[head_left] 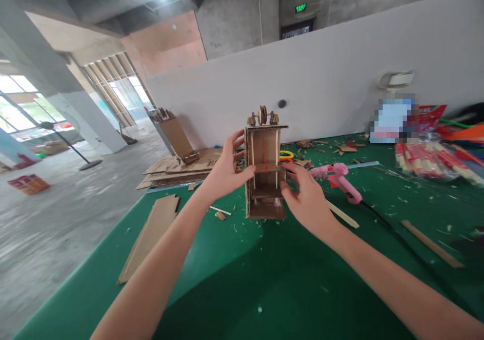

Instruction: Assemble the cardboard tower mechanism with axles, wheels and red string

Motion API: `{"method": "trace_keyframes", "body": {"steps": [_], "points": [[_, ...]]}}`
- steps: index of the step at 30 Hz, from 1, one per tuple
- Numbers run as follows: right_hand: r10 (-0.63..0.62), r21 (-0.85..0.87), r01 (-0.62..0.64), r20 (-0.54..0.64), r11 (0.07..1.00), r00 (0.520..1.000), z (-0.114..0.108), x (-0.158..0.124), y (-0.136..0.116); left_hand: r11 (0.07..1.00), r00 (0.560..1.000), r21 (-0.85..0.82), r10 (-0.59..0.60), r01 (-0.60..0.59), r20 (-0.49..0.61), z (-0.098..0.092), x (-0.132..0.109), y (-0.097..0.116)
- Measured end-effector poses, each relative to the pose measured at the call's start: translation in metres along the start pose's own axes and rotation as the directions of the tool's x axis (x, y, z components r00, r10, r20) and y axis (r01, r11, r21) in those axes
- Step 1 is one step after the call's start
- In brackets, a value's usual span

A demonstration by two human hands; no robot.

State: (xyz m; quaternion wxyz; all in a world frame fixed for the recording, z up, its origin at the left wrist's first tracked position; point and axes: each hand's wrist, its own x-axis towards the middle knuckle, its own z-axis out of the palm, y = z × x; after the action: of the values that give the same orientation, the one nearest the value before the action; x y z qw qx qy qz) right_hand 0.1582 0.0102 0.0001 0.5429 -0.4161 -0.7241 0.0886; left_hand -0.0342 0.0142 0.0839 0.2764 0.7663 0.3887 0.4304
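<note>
"Head view: where's your open-fronted cardboard tower, and how is it held?"

"It's straight in front of me, over the green tabletop; I can't tell whether its base touches. My left hand spreads around its left side, thumb at the front edge, and my right hand curls its fingers against the right edge."

"Which step is that?"

"Steadying it, I'd judge. The next move calls for light, even pressure, since cardboard could buckle."

"Which way does it point?"

"Long axis upright, pulley wheel on top, shelved opening towards me. The pink glue gun lies to its right."
</note>
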Motion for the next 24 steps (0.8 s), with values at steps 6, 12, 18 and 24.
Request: {"method": "trace_keyframes", "body": {"steps": [6,12,18,24], "points": [[0.003,0.038,-0.004,0.028,0.999,1.000,0.000,-0.001,-0.002,0.976,0.998,-0.207,-0.064,0.059,-0.015,-0.003,0.005,-0.027],[0.002,0.035,-0.003,0.038,0.999,0.999,-0.002,0.000,-0.003,0.935,0.991,-0.327,-0.125,0.136,0.055,-0.003,0.006,-0.036],[0.009,0.028,-0.011,0.058,1.000,0.998,-0.001,0.000,-0.002,0.906,0.991,-0.402,-0.122,0.134,0.054,-0.006,0.006,-0.038],[0.002,0.044,-0.006,0.074,0.999,0.997,-0.002,-0.003,-0.004,0.886,0.995,-0.452,-0.085,0.101,0.056,-0.006,0.008,-0.050]]}}
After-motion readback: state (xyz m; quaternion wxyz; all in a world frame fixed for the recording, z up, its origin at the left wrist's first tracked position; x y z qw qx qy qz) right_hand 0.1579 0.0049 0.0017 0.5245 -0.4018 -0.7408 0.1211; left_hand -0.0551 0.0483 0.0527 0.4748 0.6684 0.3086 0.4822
